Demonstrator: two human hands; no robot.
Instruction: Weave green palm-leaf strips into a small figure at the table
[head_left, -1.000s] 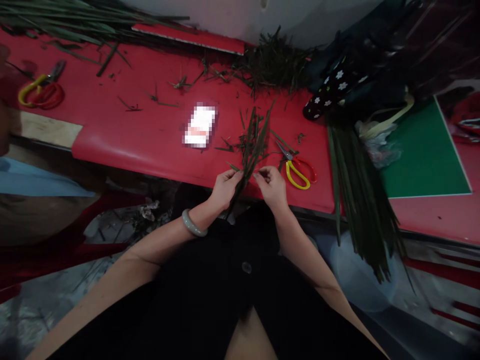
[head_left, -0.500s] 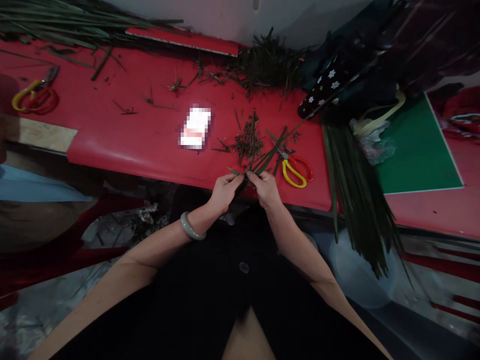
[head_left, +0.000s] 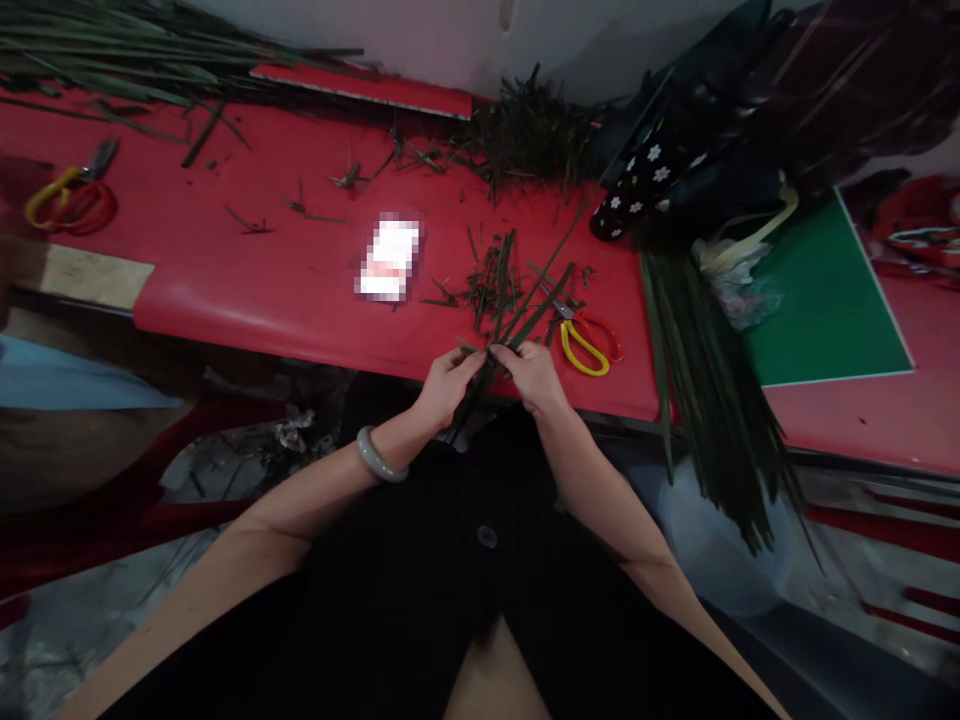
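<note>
My left hand [head_left: 452, 380] and my right hand [head_left: 534, 372] meet at the table's front edge, fingertips pinched together around long green leaf strips [head_left: 541, 308]. The strips fan out beyond my fingers over the red table, and more hang down below my hands. Exactly how they cross between the fingertips is hidden. Just right of my right hand lie scissors [head_left: 587, 342] with one yellow and one red handle. Past my fingers is a small pile of cut leaf pieces [head_left: 491, 280]. A lit, blurred phone [head_left: 389, 258] rests to the left of that pile.
A second pair of scissors [head_left: 73, 198] lies at far left. Long leaves [head_left: 135, 50] are stacked at the back left, with a heap of scraps [head_left: 544, 135] at the back. On the right, a leaf bundle [head_left: 709, 390] overhangs the edge beside a flowered umbrella [head_left: 637, 185] and green board [head_left: 832, 310].
The long thin strip that reached toward the umbrella has swung left and now points more steeply away. More leaf ends show below my hands, which stay nearly in place.
</note>
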